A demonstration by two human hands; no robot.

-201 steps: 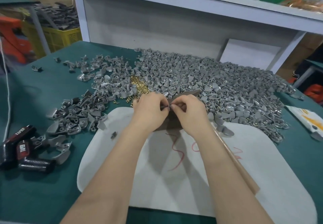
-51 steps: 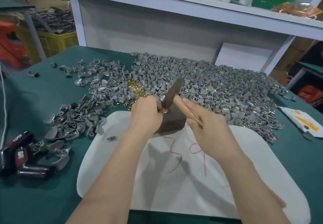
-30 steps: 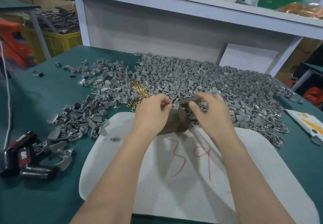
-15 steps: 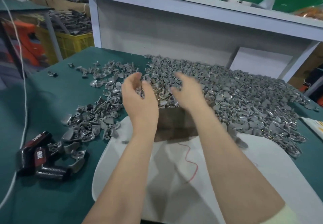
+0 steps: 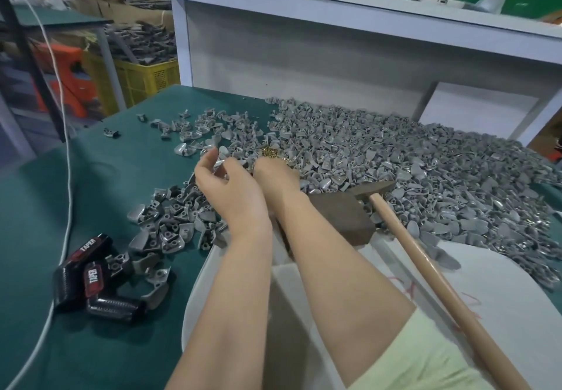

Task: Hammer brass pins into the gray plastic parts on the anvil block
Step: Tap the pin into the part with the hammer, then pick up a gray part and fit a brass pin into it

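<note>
A worker's left hand (image 5: 231,192) hovers over the near edge of a heap of gray plastic parts (image 5: 395,158) on a green tabletop (image 5: 106,176), its fingers (image 5: 209,158) loosely curled and apart, though whether they hold a part cannot be told; the right hand (image 5: 275,175), just beside it, reaches into a small scatter of brass pins (image 5: 269,152) within the heap, its fingers hidden behind the back of the hand, their state impossible to tell; a hammer (image 5: 428,268) lies untouched, head resting on the dark anvil block (image 5: 340,216), wooden handle slanting across a white mat (image 5: 511,292); black cases marked "TAPER" (image 5: 88,277) and a white cable (image 5: 65,134) lie to the left.
</note>
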